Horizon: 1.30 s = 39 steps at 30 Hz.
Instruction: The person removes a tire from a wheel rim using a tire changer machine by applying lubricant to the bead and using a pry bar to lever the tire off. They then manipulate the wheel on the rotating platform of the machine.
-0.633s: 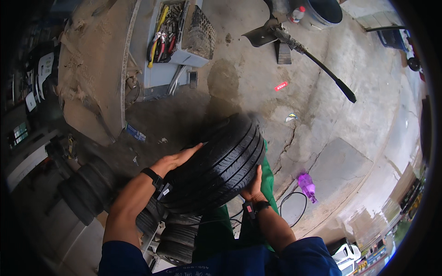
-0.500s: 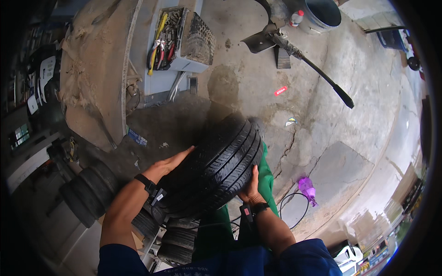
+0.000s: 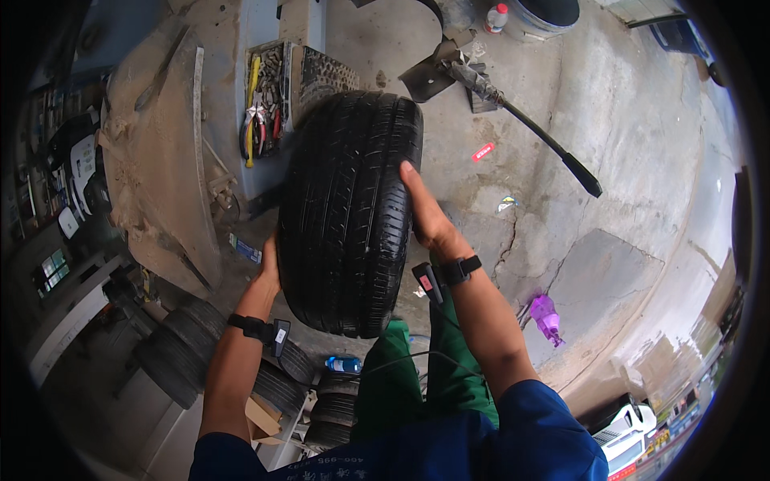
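A black car tyre (image 3: 346, 212) stands nearly upright between my two hands, tread facing me. My left hand (image 3: 271, 263) presses against its left side, fingers mostly hidden behind the sidewall. Against the right edge of the tread lies my right hand (image 3: 423, 207), its thumb side showing and the other fingers out of sight. The tyre is held up in front of my legs and covers part of the grey machine. Each wrist wears a black strap with a small device.
Tools fill a tray (image 3: 266, 104) beyond the tyre, beside a dusty slanted panel (image 3: 152, 160). A long black-handled lever (image 3: 553, 148) reaches across at right. Stacked tyres (image 3: 180, 349) stand lower left. On the floor lies a purple plastic object (image 3: 545, 319); a bucket (image 3: 549, 24) stands far off.
The tyre has been raised and moved away from me, turning from a slant to nearly upright. Both hands have gone with it, the right one higher up its side.
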{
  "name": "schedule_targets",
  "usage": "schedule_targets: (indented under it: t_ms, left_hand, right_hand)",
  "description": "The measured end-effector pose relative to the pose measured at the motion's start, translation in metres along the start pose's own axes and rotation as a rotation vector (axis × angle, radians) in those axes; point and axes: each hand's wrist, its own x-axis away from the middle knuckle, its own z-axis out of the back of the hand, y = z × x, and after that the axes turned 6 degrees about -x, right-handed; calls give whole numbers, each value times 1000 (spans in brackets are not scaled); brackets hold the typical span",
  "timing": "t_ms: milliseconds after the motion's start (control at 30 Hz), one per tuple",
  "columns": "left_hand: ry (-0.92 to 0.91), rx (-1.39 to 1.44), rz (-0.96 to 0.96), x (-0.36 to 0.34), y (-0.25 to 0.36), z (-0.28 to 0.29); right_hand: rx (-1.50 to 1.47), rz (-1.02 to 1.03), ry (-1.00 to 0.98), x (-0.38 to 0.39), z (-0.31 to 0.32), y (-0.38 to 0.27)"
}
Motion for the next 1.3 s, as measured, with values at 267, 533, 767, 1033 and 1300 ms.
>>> schedule_targets:
  t_ms: [267, 533, 767, 1033, 1300]
  left_hand:
    - [189, -752, -488, 62, 9, -66]
    - [478, -860, -845, 54, -4, -81]
    - [571, -833, -958, 53, -21, -95]
    - [755, -696, -1039, 69, -50, -131]
    - [721, -543, -939, 72, -54, -134]
  right_hand:
    - [168, -9, 120, -5, 16, 1]
    - [835, 647, 1098, 100, 74, -86]
    - [913, 497, 616, 143, -15, -7]
    - [753, 494, 647, 80, -9, 36]
    - [578, 435, 513, 81, -5, 26]
